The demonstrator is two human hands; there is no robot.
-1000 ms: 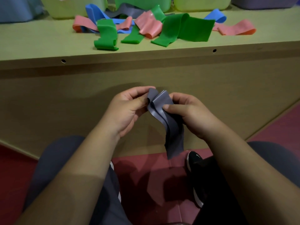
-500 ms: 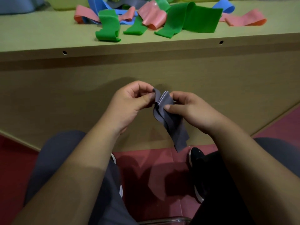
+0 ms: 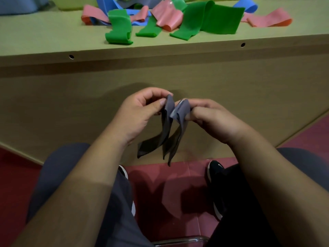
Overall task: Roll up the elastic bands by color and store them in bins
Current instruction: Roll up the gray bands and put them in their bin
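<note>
Nearest, under both forearms, a shiny metal bar (image 3: 179,240) is cut off by the bottom edge. Below the right grip (image 3: 211,118) a black shoe (image 3: 216,175) stands on the red floor (image 3: 160,193), its heel hidden by the leg.

The left grip (image 3: 142,113) pinches one upper fold of the grey band (image 3: 167,136) between thumb and curled fingers. The right grip, fingers curled tight, pinches the neighbouring fold. The two folds touch between the grips, and the band's loose ends hang down below them. How many layers are folded is hard to tell.

Beyond the grips rises the tabletop (image 3: 53,38). On it, well apart from the grips, lie tangled green bands (image 3: 119,27), pink bands (image 3: 268,19) and blue bands (image 3: 247,5), overlapping one another. Farthest off, the bins (image 3: 71,2) are cut off by the top edge, with only their bases showing.
</note>
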